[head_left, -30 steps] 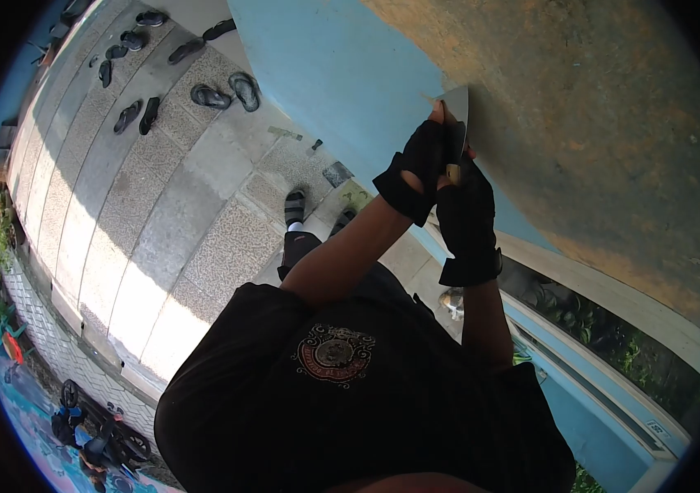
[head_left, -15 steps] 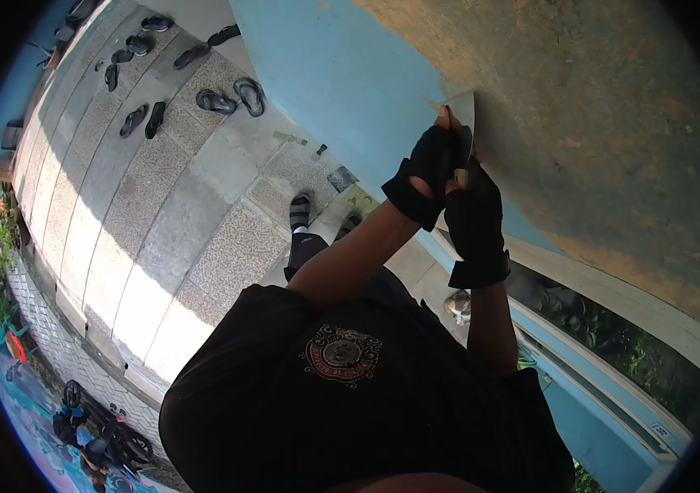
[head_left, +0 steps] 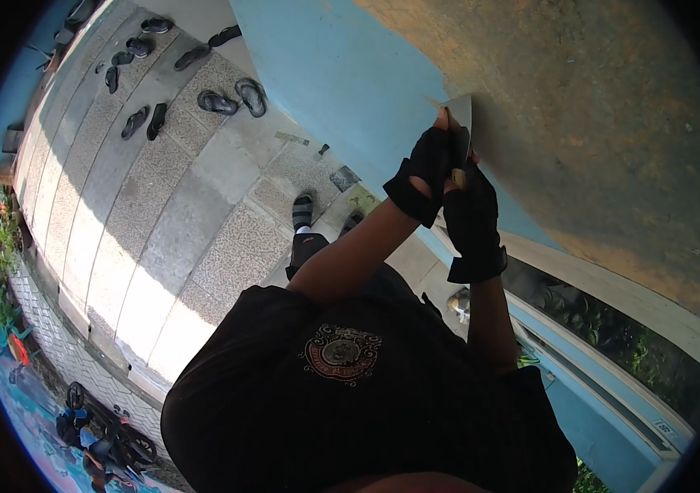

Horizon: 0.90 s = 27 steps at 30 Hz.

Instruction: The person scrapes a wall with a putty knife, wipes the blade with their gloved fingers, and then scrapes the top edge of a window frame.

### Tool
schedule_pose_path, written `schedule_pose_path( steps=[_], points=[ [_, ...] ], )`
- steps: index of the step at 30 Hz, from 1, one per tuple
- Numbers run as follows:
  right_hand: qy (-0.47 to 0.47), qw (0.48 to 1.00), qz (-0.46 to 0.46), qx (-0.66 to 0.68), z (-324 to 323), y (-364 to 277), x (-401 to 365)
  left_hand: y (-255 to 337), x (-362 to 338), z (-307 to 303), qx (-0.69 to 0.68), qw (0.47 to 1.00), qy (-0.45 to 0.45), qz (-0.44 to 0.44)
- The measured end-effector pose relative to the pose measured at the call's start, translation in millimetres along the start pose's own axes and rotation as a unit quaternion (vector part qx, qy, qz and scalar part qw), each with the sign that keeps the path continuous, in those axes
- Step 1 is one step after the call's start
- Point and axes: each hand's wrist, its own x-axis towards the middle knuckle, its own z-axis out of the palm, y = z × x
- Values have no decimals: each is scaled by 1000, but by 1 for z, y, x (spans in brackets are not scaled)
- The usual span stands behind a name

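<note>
A scraper with a wide metal blade point(head_left: 464, 111) rests against the wall where light blue paint point(head_left: 341, 78) meets a bare brown, stained patch point(head_left: 588, 107). My right hand point(head_left: 471, 209), in a black fingerless glove, is closed around its handle, whose wooden end point(head_left: 459, 176) shows. In a matching glove, my left hand point(head_left: 432, 160) grips the scraper higher up, with fingertips at the blade. The fingers on the far side of the tool are partly hidden.
Several dark sandals point(head_left: 217, 102) lie on the paved floor point(head_left: 243, 238). A window opening point(head_left: 604, 329) with a pale frame runs below the wall patch. A cat-like patterned shape point(head_left: 459, 304) is by my right forearm. A motorcycle point(head_left: 120, 444) stands beyond the low wall point(head_left: 54, 320).
Both hands and the scraper have shifted very slightly; the blade stays at the paint's edge. The whole view has moved a little.
</note>
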Motion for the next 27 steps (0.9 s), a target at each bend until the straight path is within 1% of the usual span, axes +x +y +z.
schedule_pose_path(
  steps=[1, 2, 3, 4, 6, 7, 9, 10, 12, 13, 15, 16, 18, 19, 21, 22, 24, 25, 26, 27],
  points=[
    [2, 1000, 3, 0, 3, 6, -6, 1, -2, -3, 1, 1000, 8, -18],
    [43, 998, -34, -14, 9, 14, -7, 8, 3, -5, 4, 999, 14, -29],
    [82, 994, -67, -28, 12, 13, -7, 5, 2, -1, 34, 999, 17, -30],
    [79, 994, -65, -25, 12, 10, -11, 3, -2, 0, 34, 999, 21, -31],
    [57, 997, 1, 55, 6, 3, -11, -1, -1, 2, -5, 999, 24, -25],
    [57, 997, 4, 55, 7, 4, -10, 1, 0, -2, -6, 999, 26, -28],
    [20, 998, 52, -2, 10, 6, -6, 3, 3, -12, -10, 999, -4, -34],
    [23, 998, 50, 2, 11, 7, -6, 3, 5, -13, -5, 999, -5, -32],
    [56, 996, 9, 74, 9, 10, -12, -3, 4, -11, -10, 999, -43, -32],
    [58, 995, 8, 76, 11, 9, -9, -1, 7, -13, -7, 998, -45, -32],
    [58, 998, 20, 15, 13, 6, -8, -2, 9, -17, -6, 999, -16, -28],
    [59, 998, 28, 15, 13, 10, -14, -7, 4, -18, -7, 999, -14, -37],
    [55, 997, 10, 55, 15, 14, -13, -4, 6, -17, -14, 999, -21, -44],
    [56, 997, 10, 55, 16, 13, -13, -4, 6, -15, -14, 999, -23, -45],
    [90, 993, 13, 74, 19, 9, -14, -5, 4, -13, 24, 999, -21, -24],
    [92, 993, 14, 73, 19, 6, -12, -3, 7, -17, 24, 999, -23, -26],
    [35, 997, 65, 30, 18, -3, -7, 4, 10, -24, -23, 998, -48, -38],
    [38, 997, 64, 31, 19, 0, -10, 4, 7, -21, 34, 999, -16, -35],
    [75, 996, 32, 40, 20, 6, -15, 1, 3, -15, 34, 999, -18, -33],
    [109, 993, 1, 47, 21, 12, -18, -6, 1, -9, 34, 998, 3, -60]
  ],
)
